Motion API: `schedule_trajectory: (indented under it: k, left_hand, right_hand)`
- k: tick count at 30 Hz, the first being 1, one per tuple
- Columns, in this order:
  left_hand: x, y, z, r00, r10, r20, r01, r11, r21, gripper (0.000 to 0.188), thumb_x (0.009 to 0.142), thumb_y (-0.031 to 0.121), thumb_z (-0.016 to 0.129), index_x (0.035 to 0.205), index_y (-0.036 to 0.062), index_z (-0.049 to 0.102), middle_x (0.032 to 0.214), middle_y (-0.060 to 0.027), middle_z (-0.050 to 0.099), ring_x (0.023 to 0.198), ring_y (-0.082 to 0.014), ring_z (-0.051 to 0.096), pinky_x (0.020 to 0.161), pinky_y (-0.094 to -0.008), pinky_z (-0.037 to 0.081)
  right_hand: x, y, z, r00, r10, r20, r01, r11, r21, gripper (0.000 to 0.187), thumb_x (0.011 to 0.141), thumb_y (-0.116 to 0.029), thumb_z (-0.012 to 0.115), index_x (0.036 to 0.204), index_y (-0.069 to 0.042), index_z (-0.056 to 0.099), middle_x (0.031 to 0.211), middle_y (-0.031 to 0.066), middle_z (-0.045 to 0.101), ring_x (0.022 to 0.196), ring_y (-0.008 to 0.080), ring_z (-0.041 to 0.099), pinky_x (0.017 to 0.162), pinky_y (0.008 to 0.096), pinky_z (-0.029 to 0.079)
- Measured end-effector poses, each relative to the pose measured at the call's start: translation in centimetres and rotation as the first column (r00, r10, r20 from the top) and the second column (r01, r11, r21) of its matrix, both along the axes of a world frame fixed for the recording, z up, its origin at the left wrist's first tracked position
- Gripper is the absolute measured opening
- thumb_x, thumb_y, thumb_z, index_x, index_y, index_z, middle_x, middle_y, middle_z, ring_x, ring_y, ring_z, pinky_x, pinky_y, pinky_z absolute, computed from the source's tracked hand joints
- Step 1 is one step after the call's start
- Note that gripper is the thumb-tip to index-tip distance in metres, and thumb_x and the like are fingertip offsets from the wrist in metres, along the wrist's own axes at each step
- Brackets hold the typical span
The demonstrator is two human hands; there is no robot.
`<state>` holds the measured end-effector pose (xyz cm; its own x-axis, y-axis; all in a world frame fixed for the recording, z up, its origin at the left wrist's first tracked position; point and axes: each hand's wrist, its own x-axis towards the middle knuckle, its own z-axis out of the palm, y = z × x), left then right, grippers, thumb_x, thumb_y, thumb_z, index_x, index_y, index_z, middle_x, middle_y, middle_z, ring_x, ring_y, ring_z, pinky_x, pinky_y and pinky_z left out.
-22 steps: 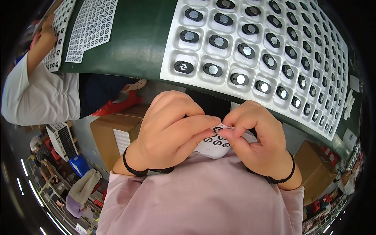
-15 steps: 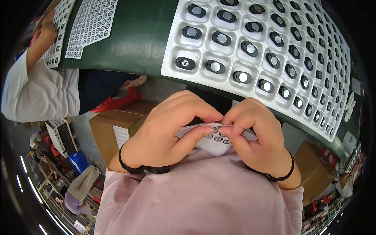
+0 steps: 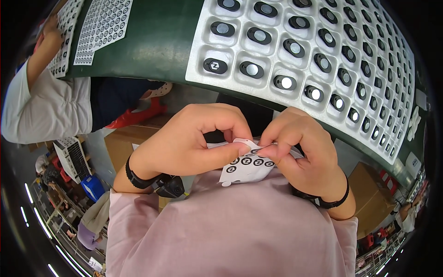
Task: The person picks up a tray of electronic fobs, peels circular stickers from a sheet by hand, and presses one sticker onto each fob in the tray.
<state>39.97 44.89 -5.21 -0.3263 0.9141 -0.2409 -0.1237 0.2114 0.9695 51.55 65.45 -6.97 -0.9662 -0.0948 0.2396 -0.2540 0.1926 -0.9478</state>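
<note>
Just in front of my chest, both hands hold a small white sheet of round black-ringed stickers [image 3: 249,172]. My left hand [image 3: 196,138] pinches the sheet's upper edge, which curls up, between thumb and forefinger. Close beside it, my right hand [image 3: 307,150] is closed in a pinch at the same folded edge; whether a single sticker is between its fingertips is hidden. Beyond my hands lies a white moulded tray [image 3: 196,76]. Its pockets hold black oval pieces [image 3: 252,69] with silver discs. One piece [image 3: 215,66] at the near left corner bears a black sticker with a white mark instead.
The tray rests on a green table [image 3: 152,51]. At the left are another sticker sheet [image 3: 104,32] and a co-worker [image 3: 55,101] reaching to a second tray [image 3: 69,41]. Cardboard boxes [image 3: 369,198] stand below the table. White gloves [image 3: 413,124] lie at the right.
My left hand has shifted slightly left, away from the right one. The sheet has turned and its edge now curls up, with more stickers showing.
</note>
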Motion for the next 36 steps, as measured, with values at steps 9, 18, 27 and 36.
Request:
schedule_trajectory:
  k: [9, 18, 27, 36]
  left_hand:
    - [0.2, -0.1, -0.8, 0.971, 0.047, 0.235, -0.031, 0.997, -0.071, 0.004, 0.088, -0.002, 0.068, 0.090, -0.0021, 0.064, 0.092, -0.0083, 0.065, 0.084, -0.0145, 0.059, 0.075, -0.0276, 0.046]
    - [2.0, 0.0, -2.0, 0.945, 0.229, 0.235, -0.210, 0.972, -0.105, 0.009, 0.090, 0.006, 0.069, 0.088, 0.0007, 0.062, 0.079, 0.0012, 0.062, 0.073, -0.0048, 0.055, 0.064, -0.0226, 0.045]
    - [1.8, -0.4, -2.6, 0.948, 0.216, -0.232, -0.202, 0.976, 0.081, 0.007, 0.086, 0.000, 0.067, 0.090, 0.0005, 0.061, 0.083, -0.0080, 0.061, 0.076, -0.0196, 0.057, 0.068, -0.0303, 0.046]
    - [1.2, -0.3, -2.9, 0.592, 0.291, -0.751, -0.175, 0.957, 0.233, 0.014, 0.073, 0.000, 0.069, 0.083, 0.0043, 0.060, 0.088, -0.0077, 0.064, 0.080, -0.0258, 0.060, 0.070, -0.0359, 0.046]
  right_hand:
    - [0.0, -0.1, -0.3, 0.998, -0.006, -0.060, 0.010, 0.998, 0.068, 0.029, 0.074, 0.007, 0.078, 0.085, -0.009, 0.057, 0.083, 0.0055, 0.067, 0.067, 0.0227, 0.057, 0.065, 0.0333, 0.045]
    - [0.4, -0.8, 0.0, 0.989, -0.084, -0.120, 0.114, 0.957, 0.268, 0.027, 0.067, 0.006, 0.079, 0.087, -0.006, 0.065, 0.081, 0.0064, 0.066, 0.069, 0.0258, 0.059, 0.064, 0.0347, 0.046]
    - [-0.3, -1.1, 0.4, 0.991, -0.075, -0.111, 0.112, 0.922, 0.370, 0.025, 0.068, 0.006, 0.077, 0.086, -0.005, 0.064, 0.088, 0.0080, 0.065, 0.075, 0.0262, 0.060, 0.065, 0.0355, 0.046]
    - [-3.4, 0.5, 2.8, 0.991, -0.116, 0.070, 0.082, 0.927, 0.367, 0.019, 0.075, 0.006, 0.072, 0.088, -0.002, 0.061, 0.105, 0.0106, 0.057, 0.087, 0.0229, 0.058, 0.078, 0.0317, 0.047]
